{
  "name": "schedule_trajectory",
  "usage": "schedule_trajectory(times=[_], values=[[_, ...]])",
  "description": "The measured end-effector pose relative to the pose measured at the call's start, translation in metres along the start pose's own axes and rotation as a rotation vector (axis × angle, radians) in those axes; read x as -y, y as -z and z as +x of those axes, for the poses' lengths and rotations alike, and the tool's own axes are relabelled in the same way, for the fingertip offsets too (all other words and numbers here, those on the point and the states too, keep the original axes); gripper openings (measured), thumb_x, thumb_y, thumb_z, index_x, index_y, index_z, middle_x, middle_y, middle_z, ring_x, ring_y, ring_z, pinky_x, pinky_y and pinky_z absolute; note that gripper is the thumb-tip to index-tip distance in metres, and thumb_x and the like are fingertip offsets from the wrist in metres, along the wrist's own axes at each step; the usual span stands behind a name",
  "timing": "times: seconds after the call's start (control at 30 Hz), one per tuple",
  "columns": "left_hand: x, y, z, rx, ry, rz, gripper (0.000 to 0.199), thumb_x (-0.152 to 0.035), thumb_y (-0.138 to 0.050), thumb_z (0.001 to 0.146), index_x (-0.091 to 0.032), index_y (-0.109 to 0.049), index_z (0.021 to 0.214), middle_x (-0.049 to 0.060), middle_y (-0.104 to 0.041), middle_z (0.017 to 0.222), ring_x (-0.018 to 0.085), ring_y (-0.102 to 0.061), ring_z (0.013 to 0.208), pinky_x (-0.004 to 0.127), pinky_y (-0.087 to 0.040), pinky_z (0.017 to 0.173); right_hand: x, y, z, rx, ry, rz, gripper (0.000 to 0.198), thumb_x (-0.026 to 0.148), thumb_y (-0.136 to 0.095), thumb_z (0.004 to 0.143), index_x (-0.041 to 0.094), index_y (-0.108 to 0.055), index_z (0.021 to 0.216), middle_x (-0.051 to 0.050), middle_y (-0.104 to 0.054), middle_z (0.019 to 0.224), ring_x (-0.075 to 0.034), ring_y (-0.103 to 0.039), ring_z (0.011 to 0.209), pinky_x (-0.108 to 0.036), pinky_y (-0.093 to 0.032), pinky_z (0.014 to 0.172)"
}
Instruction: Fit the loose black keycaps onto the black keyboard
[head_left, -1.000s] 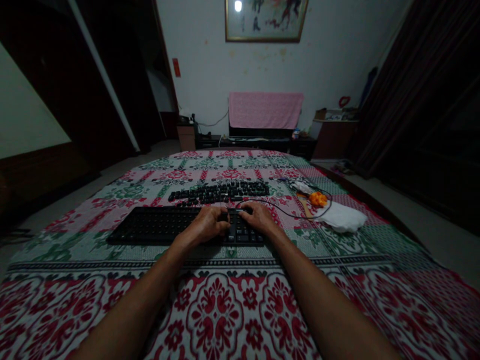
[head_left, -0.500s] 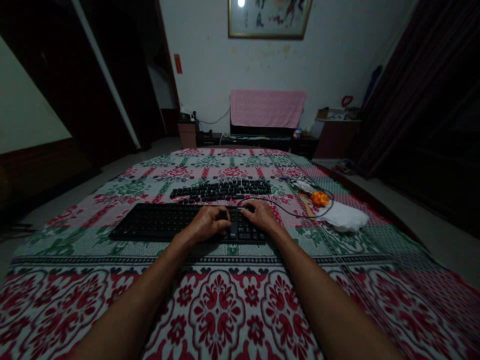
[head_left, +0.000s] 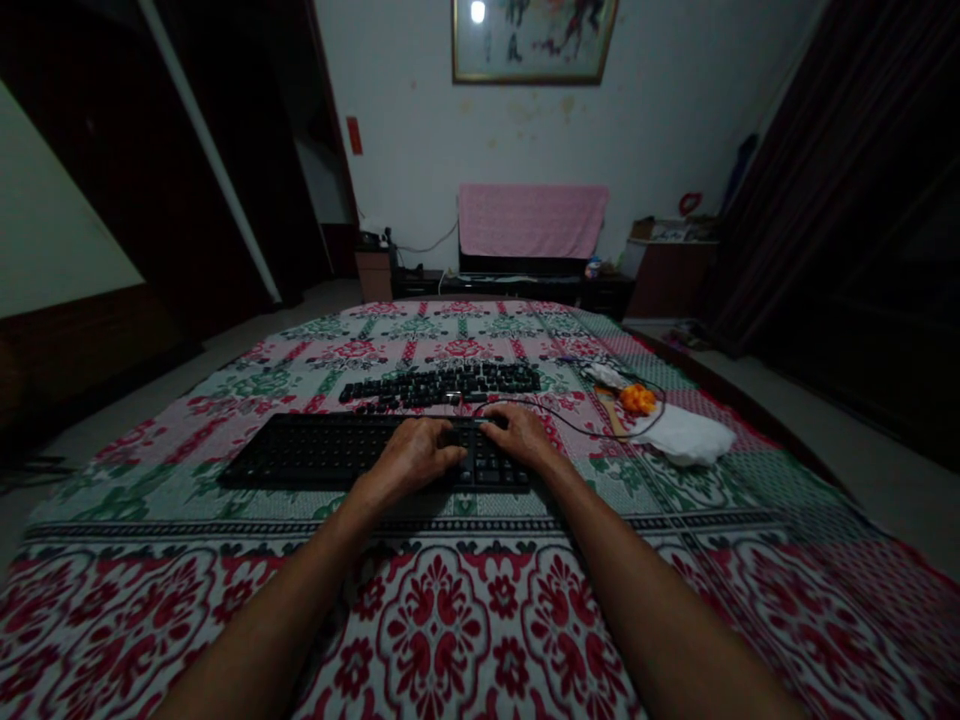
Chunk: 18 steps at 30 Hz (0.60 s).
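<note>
A black keyboard (head_left: 315,450) lies flat on the patterned bed cover. Its left part is bare of keycaps, while keys stand at the right end. My left hand (head_left: 416,452) rests over its middle, thumb and index finger apart and pointing right; its other fingers are partly hidden and nothing shows in it. My right hand (head_left: 517,435) grips the far edge near the right end, thumb over the keys. Behind the keyboard, loose black keycaps (head_left: 480,378) are spread in a long band.
To the right, a black cable (head_left: 577,425) loops past an orange bunched item (head_left: 637,399), a white cloth or bag (head_left: 686,436) and a smaller white crumpled piece (head_left: 606,375). The red, green and white bed cover (head_left: 435,610) extends all round. A pink towel (head_left: 532,220) hangs at the far wall.
My left hand's index finger has straightened from a curl and the thumb now points right. My right hand stays at the keyboard's far edge. The view has tipped up slightly.
</note>
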<state>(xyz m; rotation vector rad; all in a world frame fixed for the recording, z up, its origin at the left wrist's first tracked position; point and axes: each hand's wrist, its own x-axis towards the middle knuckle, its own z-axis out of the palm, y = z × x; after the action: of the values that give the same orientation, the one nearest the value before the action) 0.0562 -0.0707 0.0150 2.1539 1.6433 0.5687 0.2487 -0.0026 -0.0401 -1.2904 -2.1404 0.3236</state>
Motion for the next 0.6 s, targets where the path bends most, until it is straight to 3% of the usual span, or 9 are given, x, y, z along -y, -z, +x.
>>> schedule_trajectory(times=[0.13,0.23,0.4,0.5,0.6], values=[[-0.01,0.0,-0.001,-0.051,0.103,0.056,0.022,-0.035,-0.058,0.075,-0.018,-0.069,0.084,0.001,-0.065,0.062,0.015,-0.059,0.064,0.021,-0.036,0.057,0.005,0.004,0.001,0.046,-0.016,-0.03,0.022,0.026,-0.056,0.082,0.019,-0.068,0.099,-0.006,-0.069,0.1,-0.02,-0.061,0.096,-0.031,-0.044,0.087],[-0.015,-0.002,-0.002,-0.071,0.149,0.092,0.025,-0.037,-0.058,0.074,-0.018,-0.069,0.087,0.002,-0.067,0.066,0.018,-0.062,0.069,0.022,-0.038,0.059,0.012,0.011,0.002,0.111,-0.02,-0.054,0.033,0.033,-0.058,0.081,0.019,-0.065,0.109,-0.009,-0.066,0.108,-0.022,-0.059,0.102,-0.034,-0.043,0.09],[-0.015,-0.01,-0.001,-0.127,0.216,0.179,0.029,-0.038,-0.059,0.074,-0.017,-0.069,0.092,0.008,-0.07,0.078,0.022,-0.064,0.081,0.024,-0.042,0.065,0.025,0.022,0.0,0.371,0.068,0.028,0.079,0.05,-0.076,0.058,0.023,-0.051,0.128,-0.011,-0.049,0.134,-0.03,-0.043,0.125,-0.044,-0.034,0.103],[-0.011,-0.012,0.001,-0.133,0.222,0.198,0.029,-0.034,-0.058,0.074,-0.017,-0.068,0.095,0.008,-0.07,0.083,0.022,-0.064,0.084,0.025,-0.043,0.068,0.03,0.026,-0.003,0.494,0.025,0.006,0.104,0.056,-0.08,0.045,0.024,-0.041,0.137,-0.013,-0.031,0.147,-0.036,-0.022,0.137,-0.055,-0.021,0.108],[-0.007,-0.013,0.002,-0.117,0.228,0.211,0.03,-0.035,-0.058,0.074,-0.017,-0.067,0.095,0.009,-0.07,0.085,0.023,-0.064,0.084,0.025,-0.043,0.068,0.035,0.027,-0.005,0.591,-0.017,-0.05,0.119,0.061,-0.079,0.041,0.024,-0.031,0.143,-0.015,-0.019,0.152,-0.039,-0.009,0.14,-0.061,-0.011,0.109]])
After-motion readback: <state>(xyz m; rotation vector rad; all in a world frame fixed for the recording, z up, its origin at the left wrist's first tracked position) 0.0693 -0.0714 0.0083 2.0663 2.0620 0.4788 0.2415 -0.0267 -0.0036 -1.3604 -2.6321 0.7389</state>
